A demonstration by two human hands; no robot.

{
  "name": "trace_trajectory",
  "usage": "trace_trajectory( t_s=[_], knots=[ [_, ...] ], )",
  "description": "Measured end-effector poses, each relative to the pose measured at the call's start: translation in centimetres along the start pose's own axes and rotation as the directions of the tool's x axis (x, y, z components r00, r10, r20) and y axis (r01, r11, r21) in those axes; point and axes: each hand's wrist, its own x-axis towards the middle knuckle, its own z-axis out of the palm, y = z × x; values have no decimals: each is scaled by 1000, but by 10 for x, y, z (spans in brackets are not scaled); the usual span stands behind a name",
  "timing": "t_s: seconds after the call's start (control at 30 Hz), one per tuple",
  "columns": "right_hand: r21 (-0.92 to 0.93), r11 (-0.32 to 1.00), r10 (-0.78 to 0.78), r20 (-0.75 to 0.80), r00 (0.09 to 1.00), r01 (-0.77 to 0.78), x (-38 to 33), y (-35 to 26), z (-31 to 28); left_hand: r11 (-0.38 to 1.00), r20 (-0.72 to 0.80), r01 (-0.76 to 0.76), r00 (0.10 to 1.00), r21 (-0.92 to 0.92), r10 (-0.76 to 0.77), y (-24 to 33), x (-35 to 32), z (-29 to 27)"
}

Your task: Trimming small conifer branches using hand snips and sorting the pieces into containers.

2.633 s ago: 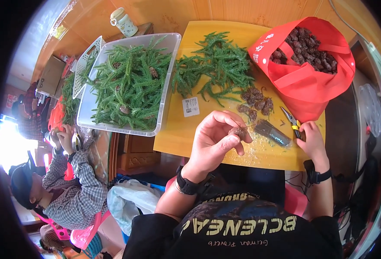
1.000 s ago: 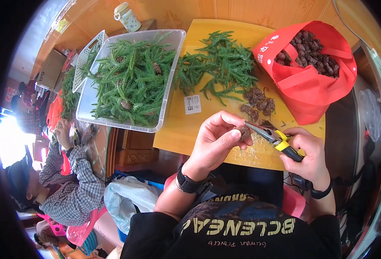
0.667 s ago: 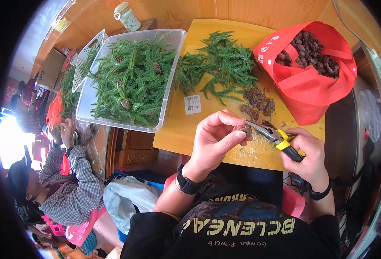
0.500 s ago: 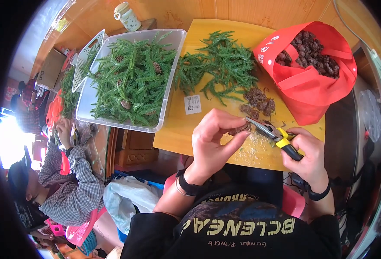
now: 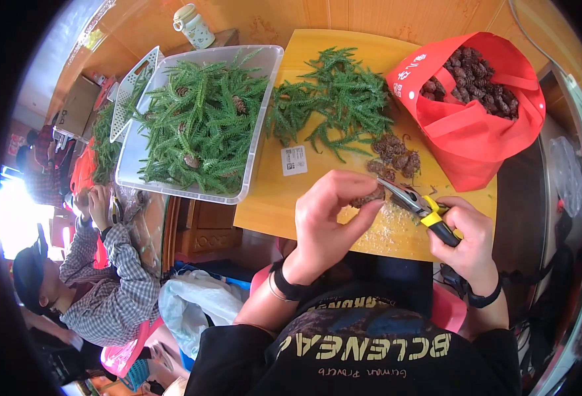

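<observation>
since a moment ago the pliers [image 5: 418, 204] have tilted closer into the pine cone [image 5: 369, 196], which the left hand [image 5: 330, 214] pinches over the yellow board [image 5: 284, 198]; right hand [image 5: 466, 237] fingers wrap the handles

Wooden walls [image 5: 383, 13] (bright window [image 5: 14, 218] left)

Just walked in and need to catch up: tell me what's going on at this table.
A person sits at a yellow board. The left hand pinches a pine cone while the right hand works yellow-handled pliers on it, with crumbs beneath. More cones lie by loose green sprigs. A red bag holds many cones, and a clear bin holds more sprigs. Another person sits lower left.
</observation>
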Motion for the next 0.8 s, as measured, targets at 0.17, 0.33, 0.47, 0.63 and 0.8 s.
trace_trajectory(
  t_s=[0.17, 0.33, 0.47, 0.63, 0.8],
  knots=[
    [44, 998, 50, 1, 999, -50, -3, 3, 1, 820, -9, 365, 911, -441, -411, 18, 8, 6],
    [43, 998, 51, 1, 999, -51, -3, 1, 1, 645, 250, 457, 886, -612, -390, -2, 2, -8],
    [69, 995, 75, 9, 997, -76, -5, 3, 1, 996, 9, -86, 996, 5, 86, -3, 3, 3],
    [83, 992, 98, 13, 995, -99, -8, 7, 0, 888, 40, 246, 967, -389, -251, 14, 8, 4],
    [99, 989, 105, 30, 994, -108, -8, 5, -2, 736, 144, 415, 903, -535, -405, 8, 4, 0]
  ],
)
